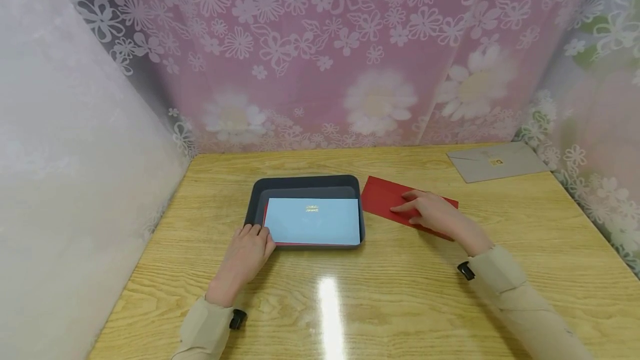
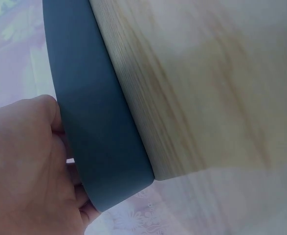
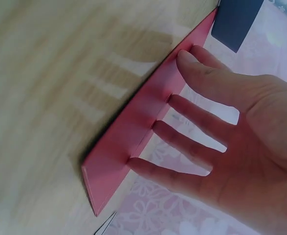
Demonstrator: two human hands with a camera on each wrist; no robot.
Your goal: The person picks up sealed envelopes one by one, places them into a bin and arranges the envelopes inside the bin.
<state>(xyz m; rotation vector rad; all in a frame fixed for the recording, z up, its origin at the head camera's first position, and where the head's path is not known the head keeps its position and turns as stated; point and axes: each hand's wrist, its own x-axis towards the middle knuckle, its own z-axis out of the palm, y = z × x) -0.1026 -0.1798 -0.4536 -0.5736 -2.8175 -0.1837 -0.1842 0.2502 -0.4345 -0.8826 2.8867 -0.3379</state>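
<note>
My left hand (image 1: pixel 247 251) grips the rim of a dark grey tray (image 1: pixel 305 181) at its near left corner. In the left wrist view the fingers curl over the edge of the tray (image 2: pixel 97 107). Inside the tray lies a light blue envelope (image 1: pixel 311 226) with small gold print. A red edge (image 1: pixel 265 213) shows from under it. To the right of the tray, my right hand (image 1: pixel 432 213) touches a red envelope (image 1: pixel 381 196) on the table. Its fingers are spread, with the tips on the surface of the red envelope (image 3: pixel 128 129) in the right wrist view.
A grey envelope (image 1: pixel 500 162) with a gold mark lies at the table's far right corner. The wooden table (image 1: pixel 400 304) meets a pink flowered cloth (image 1: pixel 310 71) at the back. Pale cloth walls stand at the left (image 1: pixel 75 154) and right (image 1: pixel 600 126).
</note>
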